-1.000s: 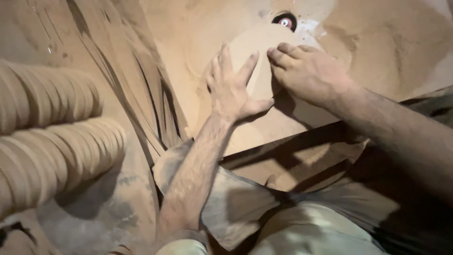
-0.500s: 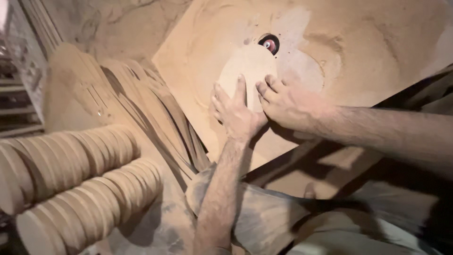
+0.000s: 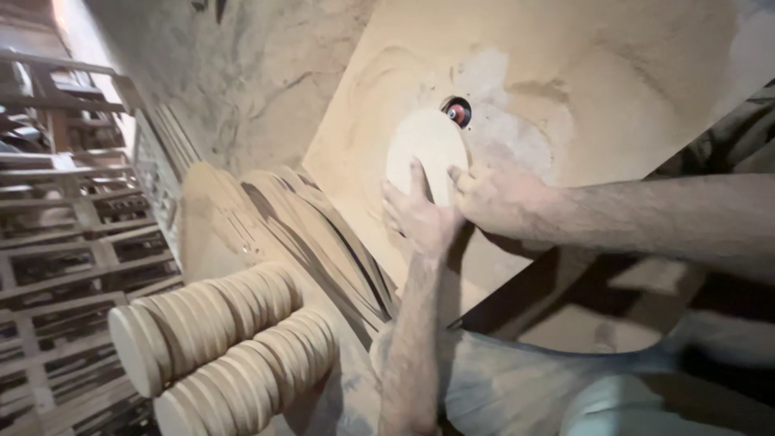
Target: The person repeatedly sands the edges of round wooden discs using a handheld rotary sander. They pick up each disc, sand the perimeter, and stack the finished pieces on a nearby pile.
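A round wooden disc (image 3: 426, 145) lies flat on a dusty work table (image 3: 613, 97), its far edge against a small red cutter (image 3: 458, 112) that sticks up through the table. My left hand (image 3: 420, 214) presses on the disc's near edge with fingers spread. From the right, my right hand (image 3: 494, 198) also rests on the disc's near right edge. Both hands are coated in sawdust.
Two rows of finished wooden discs (image 3: 218, 339) lie stacked on edge at lower left. Larger thin round boards (image 3: 315, 234) lean beside the table. Wooden pallets or racks (image 3: 73, 242) stand at far left. Sawdust covers the table and wall.
The view has swung to the right and down, so the stacked discs and racks show more. Both hands stay on the disc, which sits closer to the red cutter.
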